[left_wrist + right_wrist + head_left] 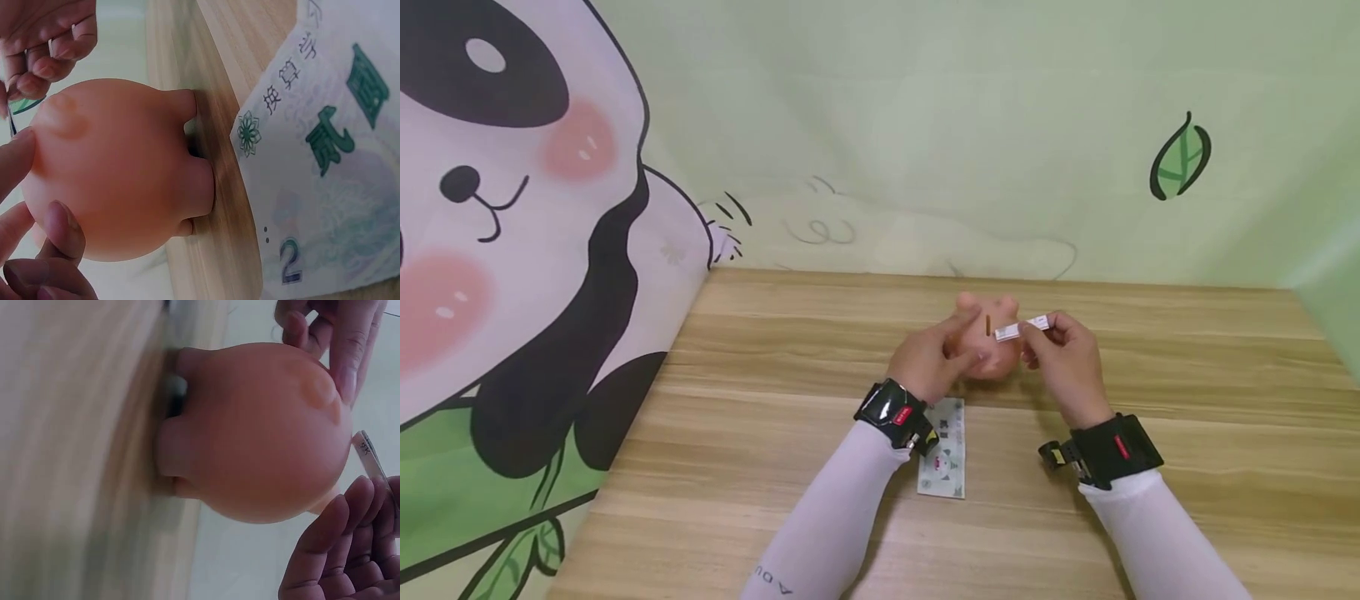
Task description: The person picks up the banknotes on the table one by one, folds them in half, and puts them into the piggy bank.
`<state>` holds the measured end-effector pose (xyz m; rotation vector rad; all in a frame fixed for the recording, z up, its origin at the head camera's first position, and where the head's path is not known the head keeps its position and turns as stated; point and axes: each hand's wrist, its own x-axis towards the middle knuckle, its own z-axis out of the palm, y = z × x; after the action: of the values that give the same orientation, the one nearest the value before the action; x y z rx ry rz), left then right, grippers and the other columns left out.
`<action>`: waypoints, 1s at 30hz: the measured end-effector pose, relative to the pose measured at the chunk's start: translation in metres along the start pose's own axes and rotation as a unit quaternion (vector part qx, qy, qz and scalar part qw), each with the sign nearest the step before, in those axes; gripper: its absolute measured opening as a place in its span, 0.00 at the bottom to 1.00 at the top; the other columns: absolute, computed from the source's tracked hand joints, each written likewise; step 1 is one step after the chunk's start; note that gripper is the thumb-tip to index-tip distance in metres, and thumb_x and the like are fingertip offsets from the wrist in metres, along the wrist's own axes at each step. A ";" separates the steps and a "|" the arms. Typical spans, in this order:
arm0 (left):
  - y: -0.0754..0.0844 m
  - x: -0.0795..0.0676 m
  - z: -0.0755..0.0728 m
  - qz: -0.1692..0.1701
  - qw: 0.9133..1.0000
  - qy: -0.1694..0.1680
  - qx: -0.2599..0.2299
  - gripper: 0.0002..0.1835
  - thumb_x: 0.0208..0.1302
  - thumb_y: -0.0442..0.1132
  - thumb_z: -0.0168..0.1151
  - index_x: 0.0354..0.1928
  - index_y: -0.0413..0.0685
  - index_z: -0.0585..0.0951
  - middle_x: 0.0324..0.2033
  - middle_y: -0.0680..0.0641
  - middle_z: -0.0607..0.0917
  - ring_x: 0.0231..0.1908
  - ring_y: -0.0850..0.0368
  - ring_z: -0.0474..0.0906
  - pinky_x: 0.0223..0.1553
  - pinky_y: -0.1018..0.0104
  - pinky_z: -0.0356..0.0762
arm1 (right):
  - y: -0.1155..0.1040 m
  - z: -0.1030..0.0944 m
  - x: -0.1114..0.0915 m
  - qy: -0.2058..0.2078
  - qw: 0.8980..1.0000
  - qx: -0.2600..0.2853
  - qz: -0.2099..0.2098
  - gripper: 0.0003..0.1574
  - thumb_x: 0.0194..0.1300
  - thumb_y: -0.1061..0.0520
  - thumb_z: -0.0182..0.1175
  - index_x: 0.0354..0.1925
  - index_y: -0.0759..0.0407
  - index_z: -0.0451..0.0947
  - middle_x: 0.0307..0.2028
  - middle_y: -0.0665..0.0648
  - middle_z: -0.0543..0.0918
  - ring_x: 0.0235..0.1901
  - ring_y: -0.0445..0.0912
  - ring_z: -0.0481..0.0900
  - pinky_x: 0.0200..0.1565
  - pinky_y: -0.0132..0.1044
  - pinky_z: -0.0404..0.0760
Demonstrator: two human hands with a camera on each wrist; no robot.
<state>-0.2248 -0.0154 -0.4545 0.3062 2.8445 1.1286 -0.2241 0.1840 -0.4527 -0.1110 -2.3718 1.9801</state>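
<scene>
A pink piggy bank (998, 362) stands upright on the wooden table, a narrow slot (988, 326) in its top. My left hand (927, 360) holds it from the left, thumb and fingers spread over its upper side. In my right hand (1072, 364) I pinch a folded strip of white printed paper (1008, 332), its free end just right of the slot. The right wrist view shows that paper strip (367, 453) close to the bank's top; whether they touch I cannot tell. A flat play banknote (943, 468) marked 2 lies in front of the bank, partly under my left wrist.
The wooden table (775, 358) reaches back to a pale green wall cloth (887, 125) with a leaf print. On the left rises a cloth with a large panda print (572, 250). Each wrist wears a black strap with a small camera.
</scene>
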 end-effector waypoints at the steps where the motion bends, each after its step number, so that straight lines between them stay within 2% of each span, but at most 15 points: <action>1: 0.000 0.000 0.000 0.000 1.000 0.001 -0.001 0.35 0.71 0.59 0.64 0.77 0.74 0.66 0.20 0.54 0.72 0.24 0.58 0.71 0.28 0.68 0.71 | -0.001 0.001 0.001 0.003 1.000 -0.001 -0.002 0.14 0.74 0.52 0.63 0.40 0.64 0.75 0.27 0.46 0.82 0.28 0.38 0.81 0.32 0.29 0.84; 6: 0.000 -0.001 0.001 0.004 1.000 0.005 -0.002 0.34 0.70 0.57 0.65 0.76 0.74 0.67 0.18 0.55 0.70 0.23 0.59 0.70 0.26 0.68 0.70 | -0.006 0.007 0.005 0.011 1.000 0.008 -0.007 0.11 0.71 0.55 0.64 0.36 0.62 0.76 0.25 0.44 0.81 0.26 0.38 0.78 0.29 0.29 0.82; 11: -0.001 -0.001 0.001 0.004 1.000 0.007 -0.009 0.34 0.70 0.58 0.65 0.76 0.74 0.66 0.19 0.55 0.70 0.21 0.59 0.69 0.24 0.68 0.70 | -0.011 0.017 0.008 0.020 0.999 0.010 -0.025 0.09 0.69 0.59 0.63 0.33 0.61 0.75 0.28 0.45 0.77 0.30 0.39 0.75 0.29 0.27 0.77; 16: -0.001 -0.001 0.001 0.005 1.000 0.012 -0.016 0.34 0.70 0.58 0.65 0.76 0.75 0.66 0.19 0.55 0.71 0.21 0.60 0.69 0.23 0.68 0.69 | -0.019 0.027 0.011 0.036 0.997 -0.044 -0.059 0.08 0.65 0.60 0.63 0.31 0.61 0.74 0.29 0.49 0.74 0.35 0.43 0.72 0.32 0.30 0.71; 21: -0.001 -0.001 0.001 0.005 1.000 0.011 -0.023 0.34 0.70 0.58 0.65 0.76 0.76 0.66 0.20 0.54 0.72 0.21 0.60 0.70 0.22 0.69 0.69 | -0.023 0.033 0.014 0.042 0.992 -0.094 -0.069 0.07 0.65 0.58 0.63 0.31 0.58 0.75 0.27 0.50 0.75 0.33 0.45 0.73 0.33 0.32 0.71; 30: -0.002 -0.001 0.002 0.012 1.000 0.014 -0.017 0.34 0.70 0.57 0.66 0.76 0.73 0.68 0.20 0.54 0.76 0.22 0.61 0.72 0.22 0.69 0.70 | -0.022 0.034 0.021 0.055 0.989 -0.122 -0.065 0.08 0.65 0.57 0.61 0.30 0.58 0.74 0.25 0.49 0.74 0.31 0.45 0.72 0.32 0.33 0.69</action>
<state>-0.2242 -0.0157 -0.4575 0.3267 2.8500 1.1940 -0.2482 0.1490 -0.4370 -0.0711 -2.4702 1.5799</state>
